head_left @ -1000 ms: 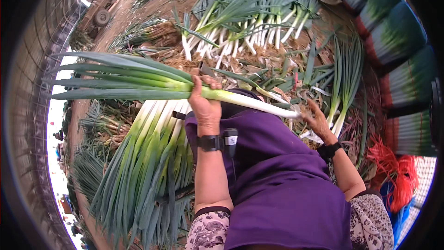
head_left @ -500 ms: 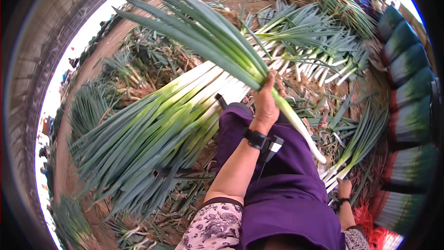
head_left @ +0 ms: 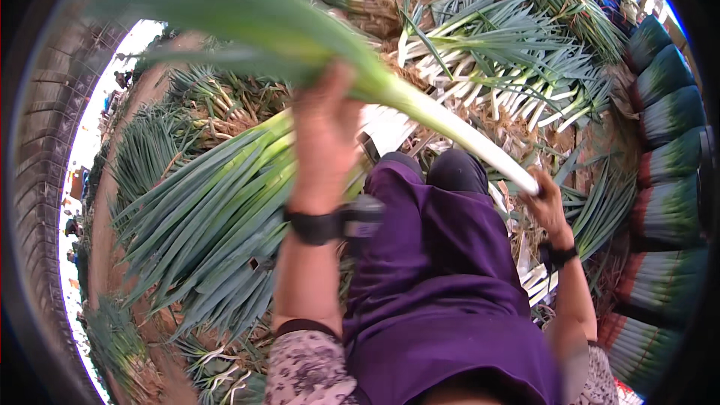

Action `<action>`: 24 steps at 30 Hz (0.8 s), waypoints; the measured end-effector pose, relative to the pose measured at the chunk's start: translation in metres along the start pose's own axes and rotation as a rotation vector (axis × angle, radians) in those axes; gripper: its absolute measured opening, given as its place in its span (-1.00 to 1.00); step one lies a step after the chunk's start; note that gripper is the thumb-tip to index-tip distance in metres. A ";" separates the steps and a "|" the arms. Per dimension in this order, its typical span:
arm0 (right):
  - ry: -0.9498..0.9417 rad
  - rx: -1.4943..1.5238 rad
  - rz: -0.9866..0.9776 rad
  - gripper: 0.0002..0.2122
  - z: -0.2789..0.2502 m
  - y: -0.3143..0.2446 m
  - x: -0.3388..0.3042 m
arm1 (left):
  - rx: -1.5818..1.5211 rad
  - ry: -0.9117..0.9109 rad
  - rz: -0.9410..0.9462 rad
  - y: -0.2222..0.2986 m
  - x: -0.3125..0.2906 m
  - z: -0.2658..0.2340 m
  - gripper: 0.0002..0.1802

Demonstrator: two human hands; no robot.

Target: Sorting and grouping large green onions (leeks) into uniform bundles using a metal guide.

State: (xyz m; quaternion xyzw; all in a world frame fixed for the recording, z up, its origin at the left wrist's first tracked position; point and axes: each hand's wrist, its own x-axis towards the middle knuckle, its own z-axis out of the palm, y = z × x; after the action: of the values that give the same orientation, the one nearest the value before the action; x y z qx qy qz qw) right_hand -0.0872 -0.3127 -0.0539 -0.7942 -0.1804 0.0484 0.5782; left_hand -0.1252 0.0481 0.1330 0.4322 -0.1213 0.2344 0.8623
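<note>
One long leek [head_left: 457, 135] stretches across in front of me, its white stalk toward the right and its broad green leaves smeared by motion at the upper left. My left hand [head_left: 324, 139], blurred, is closed on it where the leaves begin. At the white root end, my right hand [head_left: 546, 206] pinches the stalk with its fingers. Below my left forearm lies a large, neatly layered pile of leeks [head_left: 202, 214], leaves fanning to the lower left. More leeks [head_left: 604, 214] lie beyond my right wrist, partly hidden by it.
Ahead, trimmed leeks [head_left: 517, 67] lie spread with white ends toward me. Untrimmed leek bundles [head_left: 154, 150] and leaf litter lie to the left. Along the right edge stands a row of tied leek bundles [head_left: 667, 217]. A purple apron [head_left: 442, 277] covers my lap.
My right hand has come up from the leeks at the lower right and taken the root end. My left hand has moved left, swinging the leek flatter and its leaves to the upper left.
</note>
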 end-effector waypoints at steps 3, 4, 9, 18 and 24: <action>0.105 -0.279 -0.211 -0.75 0.025 -0.019 0.076 | 0.220 0.205 0.150 0.061 -0.012 -0.040 -0.56; 0.134 -0.253 -0.333 -0.73 0.042 -0.026 0.104 | 0.238 0.265 0.150 0.077 -0.025 -0.048 -0.57; 0.048 -0.428 -0.536 -0.70 0.114 -0.040 0.213 | 0.242 0.596 0.139 0.088 -0.077 -0.103 -0.60; -0.182 -0.619 -0.449 -0.68 0.211 0.044 0.318 | 0.840 0.718 -0.658 0.048 -0.103 -0.158 -0.67; -0.152 -0.723 -0.485 -0.74 0.217 0.071 0.307 | 2.491 -0.180 0.086 0.056 -0.051 -0.170 -0.44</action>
State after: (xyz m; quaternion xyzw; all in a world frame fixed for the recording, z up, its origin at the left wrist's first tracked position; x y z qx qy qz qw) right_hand 0.1528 -0.0306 -0.1513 -0.8743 -0.4090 -0.0969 0.2429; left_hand -0.1962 0.1983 0.0495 0.9641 0.1102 0.1873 -0.1524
